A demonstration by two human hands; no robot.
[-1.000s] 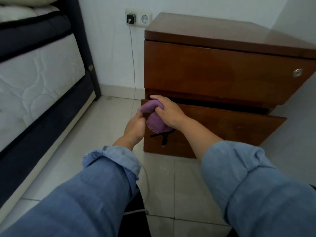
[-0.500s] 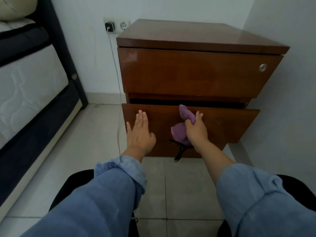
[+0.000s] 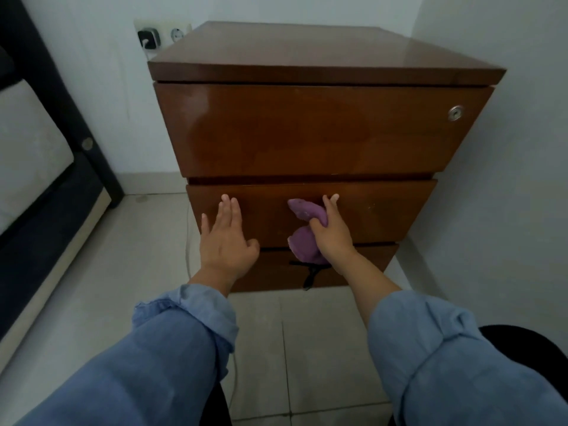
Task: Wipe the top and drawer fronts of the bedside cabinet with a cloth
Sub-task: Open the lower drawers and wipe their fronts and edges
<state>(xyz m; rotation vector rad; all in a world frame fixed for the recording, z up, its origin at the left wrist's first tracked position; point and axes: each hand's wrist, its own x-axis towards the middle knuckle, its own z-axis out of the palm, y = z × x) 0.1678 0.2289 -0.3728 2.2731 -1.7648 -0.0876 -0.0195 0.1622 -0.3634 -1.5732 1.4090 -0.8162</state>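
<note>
The middle drawer front [image 3: 384, 210] is being wiped with the purple cloth [image 3: 307, 212] clenched in the right grip [image 3: 330, 232] (left hand [image 3: 226, 241] flat, released beside it); next, probably rightward strokes.

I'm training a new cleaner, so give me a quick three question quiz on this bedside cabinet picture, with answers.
1. True or false: the left hand holds the purple cloth.
2. Multiple choice: where is the round lock? A) top drawer front, right side B) middle drawer front C) cabinet top
3. Short answer: what is plugged into the wall socket behind the cabinet?

Key
1. False. The right hand grips the cloth against the middle drawer front; the left hand lies flat, fingers straight, on that drawer.
2. A
3. A black charger.
</note>
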